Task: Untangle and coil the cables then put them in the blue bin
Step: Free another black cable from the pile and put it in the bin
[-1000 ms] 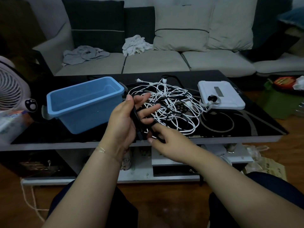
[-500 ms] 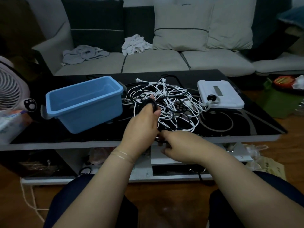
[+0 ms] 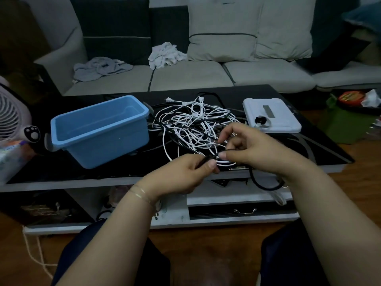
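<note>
A heap of tangled white and black cables (image 3: 191,124) lies on the black glass coffee table (image 3: 321,147), right of the empty blue bin (image 3: 101,129). My left hand (image 3: 185,174) pinches a thin black cable (image 3: 210,158) near the table's front edge. My right hand (image 3: 253,149) pinches the same black cable a little further along, thumb on top, fingers curled. A loop of that cable (image 3: 266,185) hangs below my right hand over the table edge.
A white flat device (image 3: 272,114) with a black plug sits at the table's right. A fan (image 3: 12,118) stands at the far left. A grey sofa (image 3: 206,75) with cushions and crumpled cloths runs behind the table. Shelves and a drawer sit under the tabletop.
My left hand has dropped from the cable heap toward the front edge. My right hand has risen and moved right, drawing the black cable out between both hands.
</note>
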